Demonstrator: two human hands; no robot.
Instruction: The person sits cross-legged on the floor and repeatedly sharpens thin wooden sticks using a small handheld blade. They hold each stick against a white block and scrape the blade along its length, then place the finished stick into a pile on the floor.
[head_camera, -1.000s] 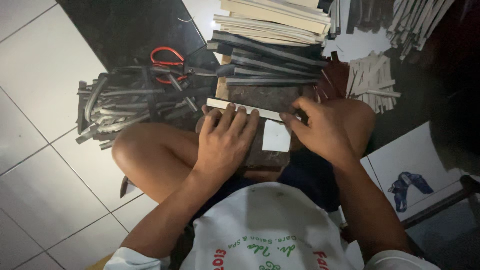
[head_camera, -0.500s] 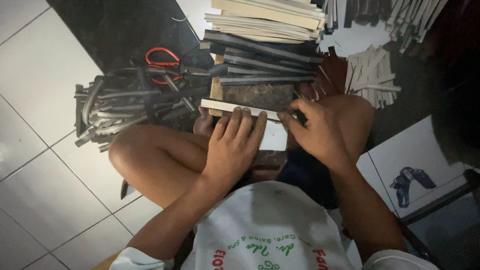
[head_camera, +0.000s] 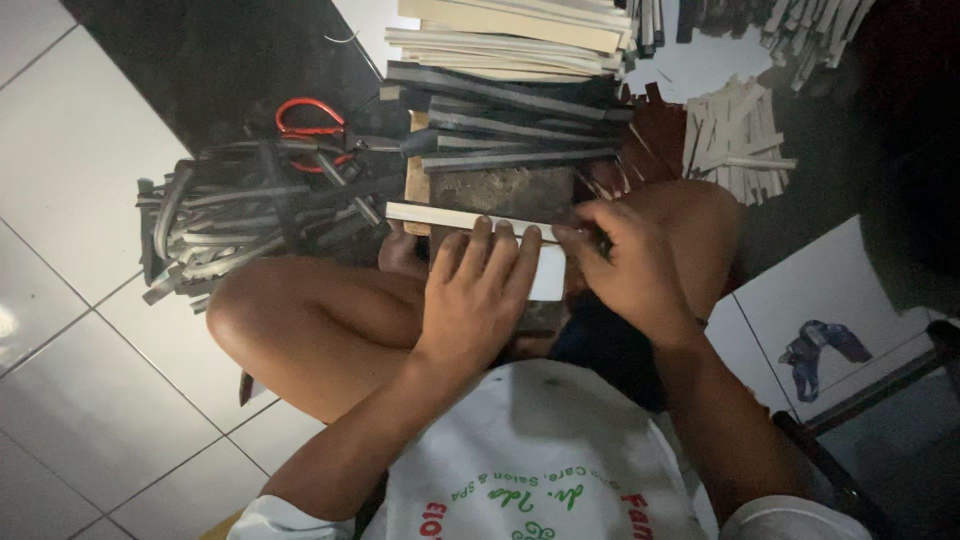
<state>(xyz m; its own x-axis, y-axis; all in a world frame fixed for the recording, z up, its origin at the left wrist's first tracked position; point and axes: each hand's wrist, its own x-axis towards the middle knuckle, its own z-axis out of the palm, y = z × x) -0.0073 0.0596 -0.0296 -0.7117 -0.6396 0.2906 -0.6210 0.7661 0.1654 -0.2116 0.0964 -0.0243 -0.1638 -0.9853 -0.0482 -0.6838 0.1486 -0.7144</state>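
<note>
I sit cross-legged on the floor over a small wooden work block (head_camera: 500, 192). A pale flat strip (head_camera: 430, 214) lies across its near edge. My left hand (head_camera: 480, 295) presses flat on this strip, fingers together and pointing away from me. My right hand (head_camera: 625, 265) is closed at the strip's right end, fingertips pinched on something small and dark that I cannot make out. A white sheet (head_camera: 548, 272) shows between the two hands.
Dark strips (head_camera: 510, 125) and pale strips (head_camera: 510, 30) are stacked beyond the block. A heap of grey strips (head_camera: 240, 215) lies at left with red-handled scissors (head_camera: 310, 125) on it. Short pale pieces (head_camera: 735, 140) lie at right. White floor tiles (head_camera: 70, 200) spread to the left.
My left hand has slid slightly right and up along the pale strip. The right hand has stayed at the strip's right end.
</note>
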